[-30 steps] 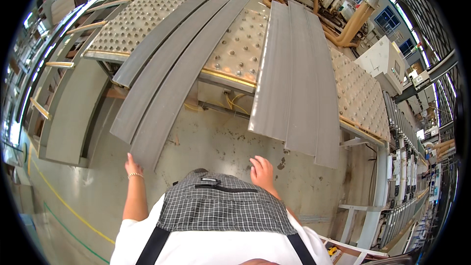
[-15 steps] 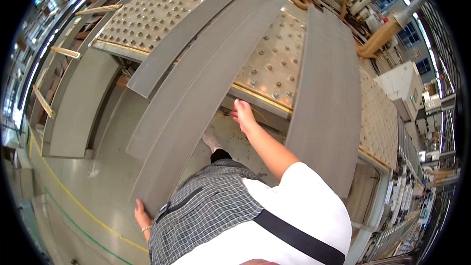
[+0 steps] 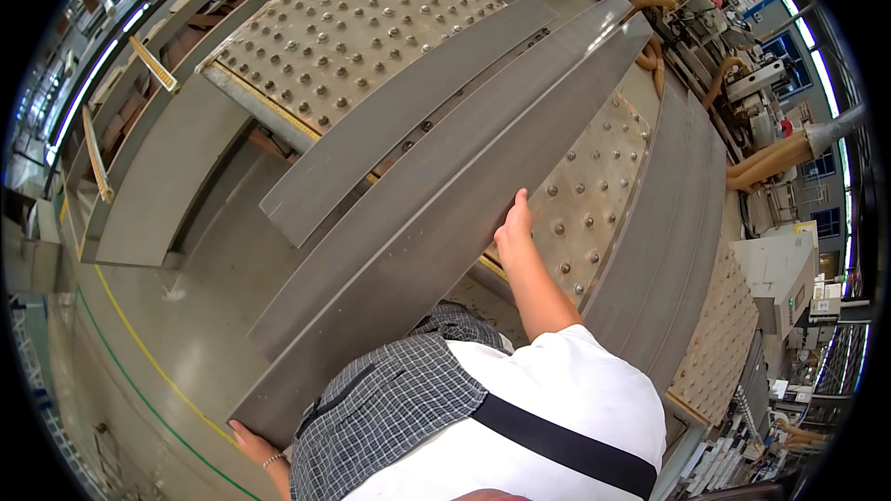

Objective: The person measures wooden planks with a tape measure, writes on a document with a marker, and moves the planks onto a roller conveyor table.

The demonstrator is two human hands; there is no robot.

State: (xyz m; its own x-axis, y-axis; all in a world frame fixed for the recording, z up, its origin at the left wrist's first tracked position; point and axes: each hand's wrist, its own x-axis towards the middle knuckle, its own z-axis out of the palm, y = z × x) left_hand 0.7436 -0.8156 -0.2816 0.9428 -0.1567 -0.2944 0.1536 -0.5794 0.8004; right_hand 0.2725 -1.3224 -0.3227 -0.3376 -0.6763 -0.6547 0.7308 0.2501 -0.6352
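Note:
A long grey board (image 3: 405,264) slants across the middle, its near end by my waist and its far end at the upper right. My left hand (image 3: 252,445) is closed on its near end corner. Along its right edge, my right hand (image 3: 515,225) grips with the thumb on top; the other fingers are partly hidden beneath. Directly left of it lies a second long grey board (image 3: 390,167), partly covered by the first. Farther left, a narrower grey board (image 3: 408,97) rests on the table top studded with metal balls (image 3: 357,32).
More long grey boards (image 3: 673,232) lie side by side on the right, over another ball-studded table section (image 3: 589,195). A rack with grey panels (image 3: 172,176) stands at the left. Machinery with brown hoses (image 3: 775,160) fills the far right. Yellow and green lines (image 3: 153,353) mark the floor.
My right hand has gone from free beside the board to gripping its right edge. The held board is raised and tilted relative to the one beside it. The whole view has shifted.

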